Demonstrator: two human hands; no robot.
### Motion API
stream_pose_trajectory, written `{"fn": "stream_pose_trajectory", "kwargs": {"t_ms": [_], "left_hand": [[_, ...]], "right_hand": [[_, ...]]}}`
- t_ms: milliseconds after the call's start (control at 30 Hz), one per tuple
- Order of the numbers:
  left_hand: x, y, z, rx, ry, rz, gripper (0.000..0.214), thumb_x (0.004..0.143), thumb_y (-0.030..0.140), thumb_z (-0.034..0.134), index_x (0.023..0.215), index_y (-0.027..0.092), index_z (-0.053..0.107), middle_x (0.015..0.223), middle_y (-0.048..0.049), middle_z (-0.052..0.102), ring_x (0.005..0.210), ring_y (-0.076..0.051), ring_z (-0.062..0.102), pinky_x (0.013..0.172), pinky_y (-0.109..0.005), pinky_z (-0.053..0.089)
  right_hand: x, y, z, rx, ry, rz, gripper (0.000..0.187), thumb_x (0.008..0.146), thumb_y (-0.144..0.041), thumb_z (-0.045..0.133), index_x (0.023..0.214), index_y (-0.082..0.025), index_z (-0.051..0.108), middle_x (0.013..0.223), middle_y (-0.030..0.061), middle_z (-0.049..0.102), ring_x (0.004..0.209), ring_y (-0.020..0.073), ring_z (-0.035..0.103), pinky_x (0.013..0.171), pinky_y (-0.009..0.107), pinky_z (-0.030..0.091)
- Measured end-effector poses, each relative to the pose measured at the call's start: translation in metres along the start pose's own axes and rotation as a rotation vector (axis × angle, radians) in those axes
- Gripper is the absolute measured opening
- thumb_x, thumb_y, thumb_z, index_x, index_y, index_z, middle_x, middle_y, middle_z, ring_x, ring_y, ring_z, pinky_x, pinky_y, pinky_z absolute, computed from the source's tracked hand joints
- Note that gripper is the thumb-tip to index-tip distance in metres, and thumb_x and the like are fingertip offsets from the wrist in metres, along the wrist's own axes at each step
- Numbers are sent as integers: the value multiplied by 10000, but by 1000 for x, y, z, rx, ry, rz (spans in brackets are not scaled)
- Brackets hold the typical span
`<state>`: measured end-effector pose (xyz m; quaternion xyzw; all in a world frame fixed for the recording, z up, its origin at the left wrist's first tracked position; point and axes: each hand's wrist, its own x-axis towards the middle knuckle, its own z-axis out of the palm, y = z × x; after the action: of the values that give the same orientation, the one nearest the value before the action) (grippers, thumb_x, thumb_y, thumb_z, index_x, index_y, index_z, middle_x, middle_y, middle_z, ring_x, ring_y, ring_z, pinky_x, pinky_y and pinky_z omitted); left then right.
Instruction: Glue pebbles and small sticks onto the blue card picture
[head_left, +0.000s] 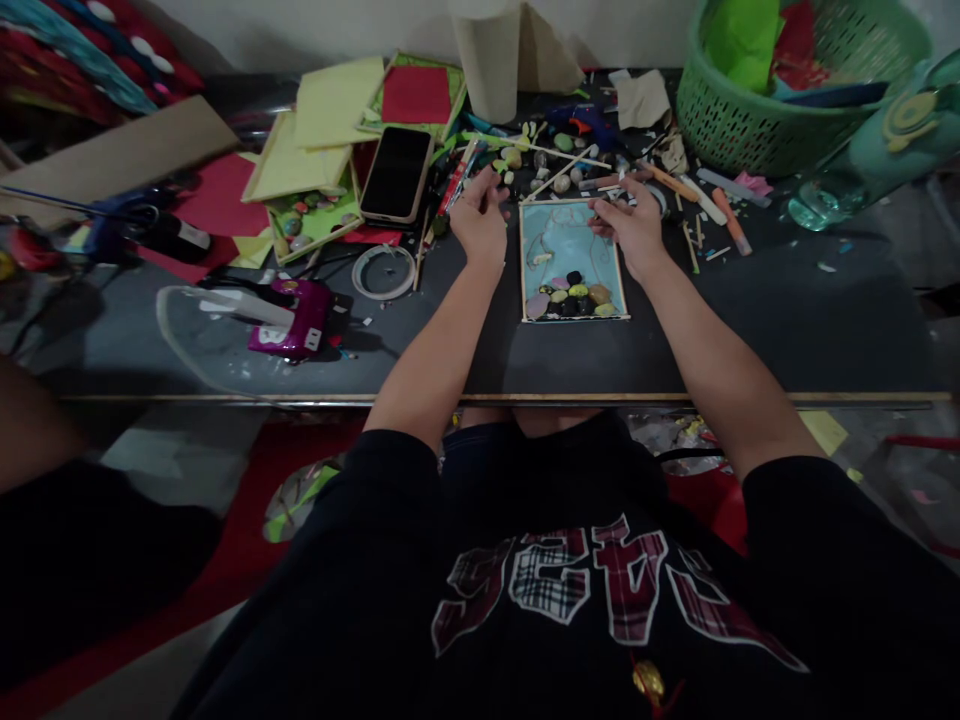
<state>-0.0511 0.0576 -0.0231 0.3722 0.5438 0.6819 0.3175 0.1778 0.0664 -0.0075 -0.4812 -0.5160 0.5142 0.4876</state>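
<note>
A light-blue picture panel [559, 245] with a thin stick border lies flat on the dark table. Brownish outlines are drawn on it, and painted pebbles [574, 299] in black, yellow, tan and lilac cluster along its near edge. My left hand [480, 222] is raised just left of the panel, its fingers curled together; anything between them is too small to make out. Over the panel's upper right corner is my right hand [636, 222], fingers apart and partly covering the border there.
Loose pebbles, sticks and scraps [562, 165] litter the area behind the panel. To the left are a phone [397, 175], a tape roll [383, 272], a purple box-shaped device [292, 318] and yellow frames. A green basket [750, 125] and water bottle [862, 160] stand right.
</note>
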Motion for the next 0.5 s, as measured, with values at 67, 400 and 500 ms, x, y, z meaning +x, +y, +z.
{"fn": "stream_pose_trajectory", "kwargs": {"t_ms": [67, 400, 500], "left_hand": [[4, -4, -1, 19, 41, 24, 210, 920, 161, 622, 1086, 272, 689, 1218, -21, 718, 1138, -201, 699, 839, -302, 589], [-18, 30, 4, 15, -30, -15, 164, 989, 328, 628, 956, 181, 694, 810, 47, 700, 585, -19, 570, 582, -223, 506], [-28, 37, 8, 65, 8, -21, 349, 996, 348, 611, 709, 150, 595, 558, 67, 558, 436, -23, 455, 464, -212, 392]], "right_hand": [[0, 1, 0, -8, -9, -7, 1000, 574, -712, 847, 1394, -337, 412, 1059, 35, 751, 1015, 268, 738, 903, 427, 639], [14, 16, -7, -31, -36, -79, 998, 559, -757, 829, 1346, -288, 433, 1069, 64, 746, 975, 271, 742, 904, 445, 630], [19, 21, -8, -57, -57, -112, 1019, 550, -791, 806, 1345, -280, 425, 1074, 73, 742, 956, 275, 744, 888, 462, 626]]}}
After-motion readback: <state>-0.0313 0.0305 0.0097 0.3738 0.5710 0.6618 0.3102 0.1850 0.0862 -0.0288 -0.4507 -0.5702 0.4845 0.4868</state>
